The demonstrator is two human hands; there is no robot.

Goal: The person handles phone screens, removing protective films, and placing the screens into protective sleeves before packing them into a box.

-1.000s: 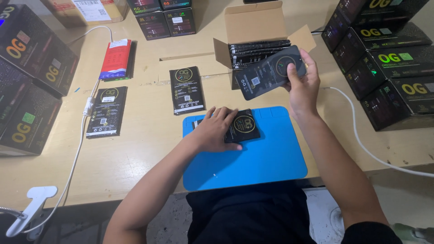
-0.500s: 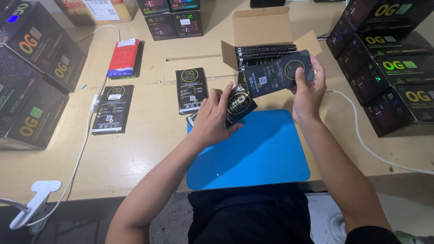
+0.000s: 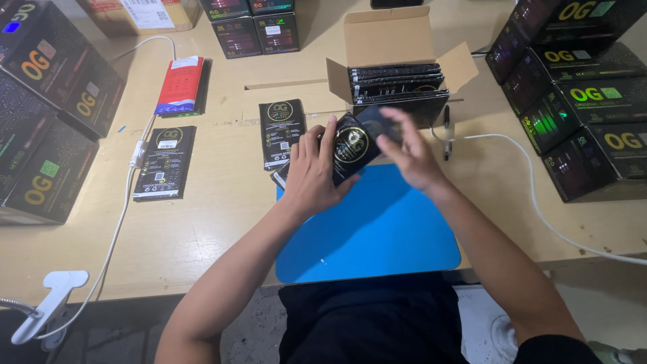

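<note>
- A person sits at a wooden table (image 3: 222,222), seen from above, both bare hands raised over the far edge of a blue mat (image 3: 377,232).
- The left hand (image 3: 313,172) is closed around a flat black packet (image 3: 352,147) with a gold ring on its face, fingers wrapped over the packet's left edge, holding it tilted just above the mat.
- The right hand (image 3: 411,152) meets the same packet from the right; its fingers are blurred, so how firmly it grips cannot be told. A second dark packet seems to sit under these fingers, but this is unclear.
- Just behind the hands stands an open cardboard box (image 3: 387,44) packed with more black packets on edge.
- Left of the hands, two black packets (image 3: 282,131) lie flat on the table, well apart, and a red packet (image 3: 180,84) lies farther back.
- Stacks of black cartons (image 3: 579,94) line both sides.
- A white cable (image 3: 532,195) runs along the right side, and a pen (image 3: 446,131) lies near the box.
</note>
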